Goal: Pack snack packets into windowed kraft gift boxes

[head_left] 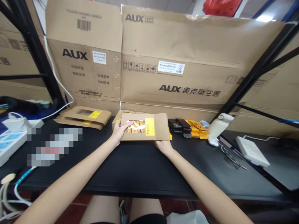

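A flat brown cardboard box (161, 124) with a cut-out window and a yellow label is raised over the black table. Orange-and-white packets (135, 127) show through the window. My left hand (119, 132) grips the box's left end, thumb across the front by the window. My right hand (165, 146) holds the box from below and behind at its right end, where an unfolded flap sticks out; its fingers are mostly hidden. A small yellow edge peeks out beside the flap, too little showing to name. Behind the held box sits another cardboard box (115, 124), partly covered.
Flat window boxes (102, 116) are stacked at the left. Black packets (179, 125) and yellow packets (198, 129) lie right of centre, near a cream bottle (220, 124), glasses (231, 157) and a white device (252, 151). A power strip (11, 140) with cables occupies the left edge. Tall cardboard panels (144, 84) stand behind.
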`<action>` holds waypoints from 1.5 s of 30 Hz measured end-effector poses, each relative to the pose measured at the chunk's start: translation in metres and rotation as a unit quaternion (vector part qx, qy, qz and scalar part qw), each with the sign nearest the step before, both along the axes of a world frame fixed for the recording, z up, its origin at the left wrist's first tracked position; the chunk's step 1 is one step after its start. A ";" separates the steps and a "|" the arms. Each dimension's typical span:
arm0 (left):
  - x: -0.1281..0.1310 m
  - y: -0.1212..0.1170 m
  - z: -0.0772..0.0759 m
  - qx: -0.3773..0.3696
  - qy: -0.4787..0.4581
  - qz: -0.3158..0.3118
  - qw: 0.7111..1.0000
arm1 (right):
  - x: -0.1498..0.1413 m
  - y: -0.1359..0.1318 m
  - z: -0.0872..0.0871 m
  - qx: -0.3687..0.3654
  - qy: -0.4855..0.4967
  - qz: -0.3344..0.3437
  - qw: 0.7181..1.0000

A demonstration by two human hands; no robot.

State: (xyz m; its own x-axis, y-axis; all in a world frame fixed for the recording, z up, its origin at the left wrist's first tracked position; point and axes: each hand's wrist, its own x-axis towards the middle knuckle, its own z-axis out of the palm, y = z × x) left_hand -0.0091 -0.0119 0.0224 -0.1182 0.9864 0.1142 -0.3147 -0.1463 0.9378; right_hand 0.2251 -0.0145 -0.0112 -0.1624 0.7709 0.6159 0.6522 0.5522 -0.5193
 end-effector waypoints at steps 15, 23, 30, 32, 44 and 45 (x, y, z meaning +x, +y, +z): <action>0.002 -0.003 0.004 -0.001 -0.002 0.004 1.000 | -0.002 -0.002 0.004 0.025 0.044 -0.024 0.998; 0.003 -0.005 0.006 -0.005 -0.004 0.014 1.000 | 0.000 0.000 0.008 -0.009 0.111 -0.013 0.994; 0.002 -0.004 0.006 0.017 -0.006 0.036 0.999 | 0.013 0.007 0.021 -0.058 -0.048 -0.134 0.988; 0.001 -0.004 0.006 0.019 -0.010 0.036 0.999 | 0.018 0.008 0.021 -0.096 -0.128 -0.170 0.972; 0.001 -0.002 0.004 0.013 -0.011 0.037 0.999 | 0.031 0.015 0.016 -0.223 -0.234 -0.209 0.923; 0.002 -0.002 0.004 0.012 -0.013 0.036 0.999 | 0.031 0.016 0.015 -0.214 -0.225 -0.209 0.927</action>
